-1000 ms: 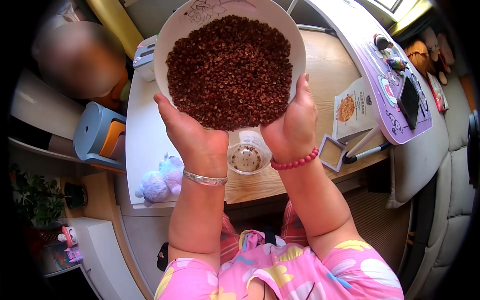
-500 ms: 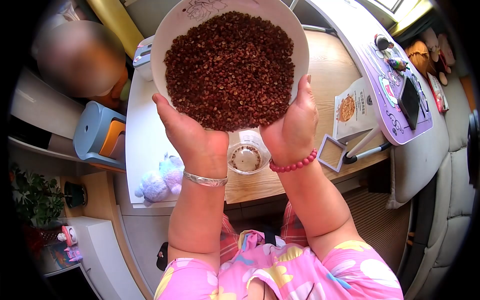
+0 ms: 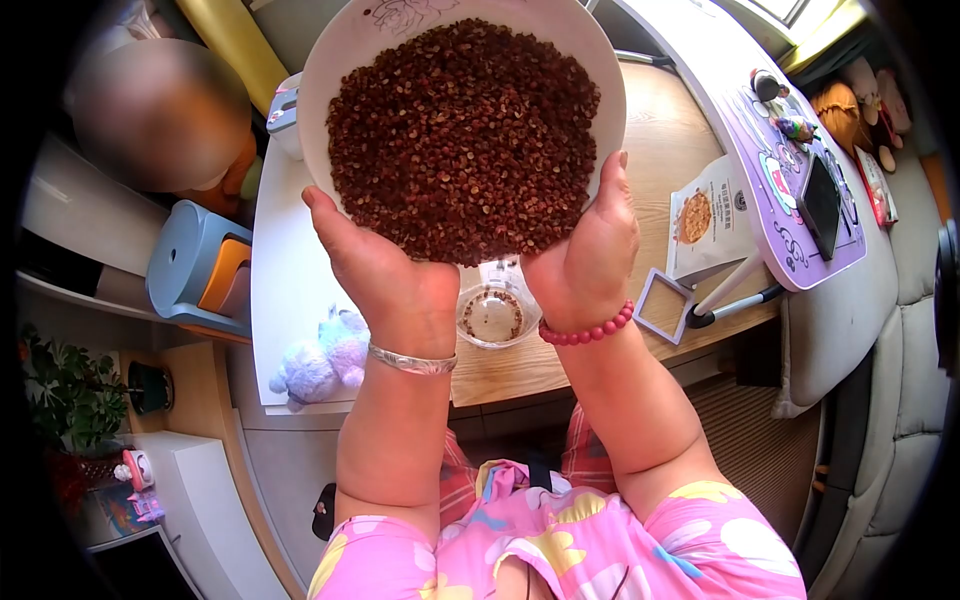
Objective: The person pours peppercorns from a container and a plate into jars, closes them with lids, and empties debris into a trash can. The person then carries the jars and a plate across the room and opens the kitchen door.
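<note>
A white bowl (image 3: 315,115) with a flower drawing inside its rim is held up above the table, tilted toward me. Dark red Sichuan peppercorns (image 3: 460,140) fill much of it. My left hand (image 3: 385,275) grips the bowl's near left side, thumb along the rim and fingers hidden beneath. On the near right side my right hand (image 3: 590,240) grips it the same way. Below the bowl, between my wrists, a clear plastic container (image 3: 492,318) stands on the table with a few peppercorns in its bottom.
The wooden table (image 3: 650,110) holds a printed pouch (image 3: 710,220), a small pale frame (image 3: 662,305) and a purple folding desk (image 3: 800,200) with a phone on it. Plush toys (image 3: 325,360) lie at left. A blue stool (image 3: 195,265) and another person (image 3: 235,185) are beyond.
The bowl has shifted and tipped slightly, and the peppercorns in it have moved a little to the right. Both hands keep their hold.
</note>
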The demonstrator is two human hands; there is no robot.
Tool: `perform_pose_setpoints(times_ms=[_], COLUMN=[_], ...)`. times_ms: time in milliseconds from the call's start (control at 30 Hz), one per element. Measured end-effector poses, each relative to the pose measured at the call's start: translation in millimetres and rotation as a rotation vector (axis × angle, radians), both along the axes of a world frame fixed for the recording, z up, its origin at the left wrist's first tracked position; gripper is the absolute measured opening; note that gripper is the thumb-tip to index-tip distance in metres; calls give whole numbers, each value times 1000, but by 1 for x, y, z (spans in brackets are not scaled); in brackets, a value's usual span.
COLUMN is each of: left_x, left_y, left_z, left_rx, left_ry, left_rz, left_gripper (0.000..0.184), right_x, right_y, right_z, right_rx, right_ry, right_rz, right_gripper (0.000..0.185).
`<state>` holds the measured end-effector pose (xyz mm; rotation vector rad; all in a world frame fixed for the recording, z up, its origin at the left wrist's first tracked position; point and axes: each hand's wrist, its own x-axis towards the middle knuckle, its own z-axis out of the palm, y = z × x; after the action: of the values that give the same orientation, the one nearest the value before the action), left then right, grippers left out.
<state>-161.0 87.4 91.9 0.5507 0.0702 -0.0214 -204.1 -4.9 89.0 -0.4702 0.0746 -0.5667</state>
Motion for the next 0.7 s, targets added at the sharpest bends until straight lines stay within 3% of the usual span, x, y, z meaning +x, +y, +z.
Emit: perform_pose_setpoints(times_ms=[367,700], left_x=[-1,-2], left_y=[0,2], left_z=[2,0], left_rx=[79,-18], left_ry=[-12,-34], left_rz=[0,-27], left_gripper=[53,50], right_x=[0,-1], right_y=[1,3], right_z=[-1,2], right_rx=[23,5], right_ry=[-18,22], right_rz=[1,-33], right_gripper=[45,44])
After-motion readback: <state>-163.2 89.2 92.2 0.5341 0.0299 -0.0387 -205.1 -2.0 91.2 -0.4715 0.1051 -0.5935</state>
